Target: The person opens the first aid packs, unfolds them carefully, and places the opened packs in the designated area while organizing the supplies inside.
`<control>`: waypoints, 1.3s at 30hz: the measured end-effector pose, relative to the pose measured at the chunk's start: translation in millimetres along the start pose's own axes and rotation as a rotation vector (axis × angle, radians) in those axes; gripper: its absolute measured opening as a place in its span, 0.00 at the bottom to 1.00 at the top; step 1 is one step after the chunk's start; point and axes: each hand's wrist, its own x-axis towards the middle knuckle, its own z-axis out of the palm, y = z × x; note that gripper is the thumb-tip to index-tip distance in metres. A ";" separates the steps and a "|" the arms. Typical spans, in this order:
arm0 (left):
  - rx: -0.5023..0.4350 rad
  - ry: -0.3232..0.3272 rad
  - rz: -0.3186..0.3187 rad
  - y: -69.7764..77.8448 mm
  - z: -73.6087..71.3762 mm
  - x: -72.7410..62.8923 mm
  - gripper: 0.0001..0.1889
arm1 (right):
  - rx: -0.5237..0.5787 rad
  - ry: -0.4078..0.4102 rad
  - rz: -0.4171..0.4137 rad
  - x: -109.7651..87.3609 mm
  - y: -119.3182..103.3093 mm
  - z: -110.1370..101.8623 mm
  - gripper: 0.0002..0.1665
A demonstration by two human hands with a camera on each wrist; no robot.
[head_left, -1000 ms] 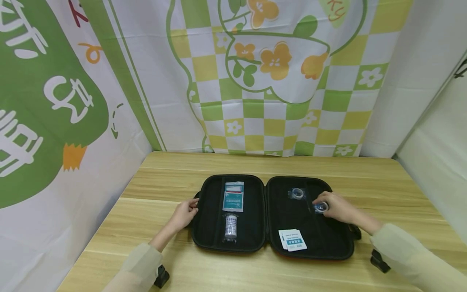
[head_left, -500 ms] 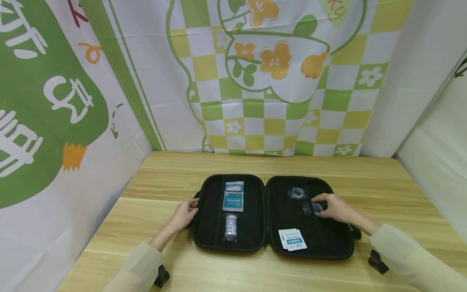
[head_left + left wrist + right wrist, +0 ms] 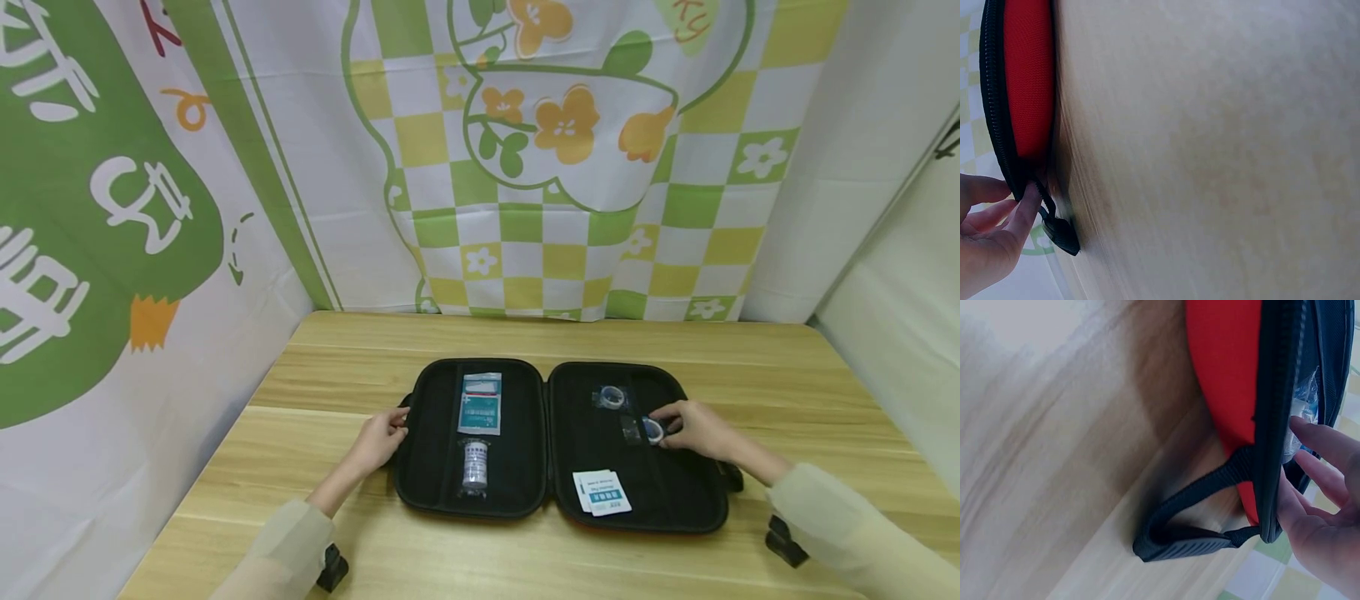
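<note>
Black case (image 3: 517, 454): left hand (image 3: 379, 439) pinches its edge, right hand (image 3: 697, 427) touches a wrapped roll (image 3: 652, 431), grip unclear

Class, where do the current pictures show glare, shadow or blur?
Head view: fairly even light, fine print on the white packets mostly unreadable; left wrist: grain of the table looks blurred, a darker shadow beside the case; right wrist: bright glare at upper left, shadows on the table near the case.

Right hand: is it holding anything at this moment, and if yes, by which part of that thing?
Right hand: its fingers are at the wrist-side edge of the wrapped roll; whether they pinch it or only touch it cannot be told.
</note>
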 end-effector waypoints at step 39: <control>-0.007 -0.006 -0.002 0.9 -1.5 -1.3 0.18 | 0.453 -0.021 0.334 18.9 -11.2 21.3 0.22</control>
